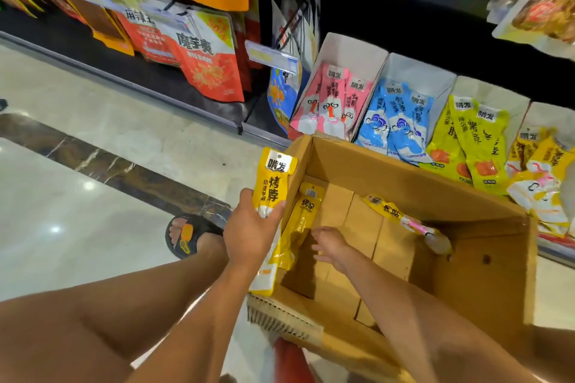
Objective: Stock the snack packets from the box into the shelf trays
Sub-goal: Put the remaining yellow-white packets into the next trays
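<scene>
Left hand (249, 233): gripping a bunch of yellow packets (273, 183) upright just outside the box's left wall, probably gathering a batch before shelving.
Right hand (329, 246): reaching into the box (485, 274), fingers loose and holding nothing, near a leaning packet (306, 211).
Far packet (392, 211): lying against the back wall, waiting.
Yellow tray (497, 93): standing just behind the box, likely taking these packets.

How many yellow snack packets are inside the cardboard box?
2. One yellow packet leans against the left wall of the cardboard box, near the right hand; a second packet lies toward its right side. The left hand holds more outside; the right arm may hide others.
</scene>
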`<state>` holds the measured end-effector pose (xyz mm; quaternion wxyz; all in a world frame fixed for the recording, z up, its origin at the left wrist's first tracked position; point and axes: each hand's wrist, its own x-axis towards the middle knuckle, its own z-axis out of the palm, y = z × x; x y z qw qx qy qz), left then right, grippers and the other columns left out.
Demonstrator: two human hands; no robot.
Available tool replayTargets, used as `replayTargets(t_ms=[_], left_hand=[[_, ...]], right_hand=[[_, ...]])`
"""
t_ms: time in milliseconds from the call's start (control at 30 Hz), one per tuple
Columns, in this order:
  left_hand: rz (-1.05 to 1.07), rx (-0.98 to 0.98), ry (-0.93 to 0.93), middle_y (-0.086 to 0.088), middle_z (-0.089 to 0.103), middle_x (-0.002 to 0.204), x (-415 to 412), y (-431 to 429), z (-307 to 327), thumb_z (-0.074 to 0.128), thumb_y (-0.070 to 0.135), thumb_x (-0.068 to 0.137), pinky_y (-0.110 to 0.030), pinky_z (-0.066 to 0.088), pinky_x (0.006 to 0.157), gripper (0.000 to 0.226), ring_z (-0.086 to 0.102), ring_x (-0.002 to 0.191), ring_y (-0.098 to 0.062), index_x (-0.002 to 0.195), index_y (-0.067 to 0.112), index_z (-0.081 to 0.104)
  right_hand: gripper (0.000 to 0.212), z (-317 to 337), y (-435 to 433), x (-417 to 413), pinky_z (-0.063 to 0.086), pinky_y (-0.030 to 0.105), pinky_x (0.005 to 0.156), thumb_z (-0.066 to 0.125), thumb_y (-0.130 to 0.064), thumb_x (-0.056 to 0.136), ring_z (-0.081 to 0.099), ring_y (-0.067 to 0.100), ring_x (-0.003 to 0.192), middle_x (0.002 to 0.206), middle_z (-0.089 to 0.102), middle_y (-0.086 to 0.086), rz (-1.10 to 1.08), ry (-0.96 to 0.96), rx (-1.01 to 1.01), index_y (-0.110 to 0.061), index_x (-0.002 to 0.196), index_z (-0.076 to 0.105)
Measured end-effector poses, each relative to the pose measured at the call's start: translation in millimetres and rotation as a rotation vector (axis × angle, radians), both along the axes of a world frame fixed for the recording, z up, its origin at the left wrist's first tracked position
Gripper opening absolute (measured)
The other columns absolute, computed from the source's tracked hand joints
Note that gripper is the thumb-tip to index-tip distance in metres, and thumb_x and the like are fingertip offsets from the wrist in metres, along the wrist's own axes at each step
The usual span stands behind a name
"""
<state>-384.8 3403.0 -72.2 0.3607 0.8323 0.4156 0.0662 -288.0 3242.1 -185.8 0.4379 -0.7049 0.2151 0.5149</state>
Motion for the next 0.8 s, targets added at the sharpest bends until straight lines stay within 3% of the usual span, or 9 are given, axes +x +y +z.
replayTargets(t_ms=[133, 200, 300, 400, 500, 600, 667, 733, 800], left_hand=[[0.027, 0.006, 0.021, 0.014, 0.069, 0.092, 1, 0, -5, 0.059, 0.074, 0.085, -0.037, 0.057, 0.065, 0.049, 0.067, 0.081, -0.011, 0.110, 0.033, 0.050], [0.035, 0.006, 0.039, 0.015, 0.069, 0.092, 1, -1, -6, 0.063, 0.070, 0.086, -0.036, 0.057, 0.066, 0.045, 0.067, 0.081, -0.010, 0.109, 0.033, 0.050], [0.056, 0.003, 0.069, 0.016, 0.069, 0.092, 3, -4, -5, 0.063, 0.070, 0.086, -0.035, 0.055, 0.068, 0.045, 0.067, 0.082, -0.011, 0.109, 0.034, 0.049], [0.068, 0.030, 0.095, 0.014, 0.069, 0.091, 4, -5, -4, 0.062, 0.071, 0.085, -0.037, 0.055, 0.070, 0.046, 0.067, 0.082, -0.015, 0.110, 0.033, 0.049], [0.069, 0.039, 0.104, 0.014, 0.069, 0.091, 3, -5, -5, 0.060, 0.072, 0.085, -0.040, 0.057, 0.071, 0.046, 0.068, 0.083, -0.016, 0.108, 0.035, 0.048], [0.070, 0.040, 0.113, 0.013, 0.069, 0.089, 4, -3, -4, 0.059, 0.074, 0.083, -0.041, 0.058, 0.071, 0.047, 0.069, 0.082, -0.017, 0.107, 0.035, 0.048], [0.067, 0.042, 0.121, 0.012, 0.069, 0.089, 6, -2, -3, 0.061, 0.073, 0.084, -0.039, 0.057, 0.071, 0.047, 0.069, 0.082, -0.018, 0.108, 0.034, 0.049], [0.061, 0.036, 0.127, 0.013, 0.069, 0.090, 5, 0, -3, 0.061, 0.072, 0.086, -0.038, 0.056, 0.070, 0.048, 0.069, 0.082, -0.017, 0.111, 0.034, 0.048], [0.055, 0.027, 0.128, 0.014, 0.070, 0.093, 2, 0, -4, 0.061, 0.072, 0.086, -0.038, 0.057, 0.072, 0.048, 0.069, 0.083, -0.016, 0.113, 0.034, 0.048]], right_hand=[[0.027, -49, 12, 1, 0.056, 0.034, 0.073, 0.058, -0.024, 0.094, 0.060, 0.022, 0.098, 0.116, 0.064, 0.003, -0.036, 0.056, -0.029, -0.026, 0.120, 0.059], [0.030, -97, 9, 1, 0.060, 0.044, 0.083, 0.057, -0.030, 0.084, 0.067, 0.026, 0.100, 0.112, 0.071, 0.001, -0.024, 0.054, -0.045, -0.030, 0.114, 0.063], [0.036, -159, 2, -2, 0.060, 0.057, 0.081, 0.055, -0.030, 0.078, 0.073, 0.030, 0.092, 0.101, 0.076, 0.003, -0.026, 0.055, -0.054, -0.027, 0.111, 0.067], [0.019, -111, 15, -7, 0.059, 0.057, 0.080, 0.058, -0.012, 0.085, 0.075, 0.033, 0.082, 0.088, 0.078, 0.008, -0.086, 0.061, -0.058, -0.015, 0.101, 0.069], [0.014, -90, 25, -12, 0.059, 0.042, 0.063, 0.056, -0.003, 0.094, 0.071, 0.030, 0.066, 0.082, 0.077, 0.013, -0.141, 0.039, -0.094, -0.016, 0.096, 0.060], [0.005, -162, 18, -6, 0.061, 0.057, 0.063, 0.066, -0.015, 0.085, 0.071, 0.031, 0.066, 0.085, 0.075, 0.014, -0.133, -0.002, -0.169, -0.018, 0.088, 0.068], [0.021, -198, 12, 0, 0.059, 0.061, 0.062, 0.067, -0.026, 0.077, 0.072, 0.032, 0.071, 0.090, 0.075, 0.014, -0.066, -0.040, -0.227, -0.018, 0.097, 0.069], [0.018, -171, 15, -1, 0.061, 0.054, 0.060, 0.063, -0.026, 0.082, 0.072, 0.031, 0.075, 0.094, 0.073, 0.015, -0.041, -0.039, -0.209, -0.017, 0.098, 0.067], [0.005, -98, 22, -1, 0.061, 0.038, 0.055, 0.062, -0.016, 0.091, 0.070, 0.030, 0.079, 0.093, 0.071, 0.015, -0.079, -0.036, -0.175, -0.017, 0.090, 0.066]])
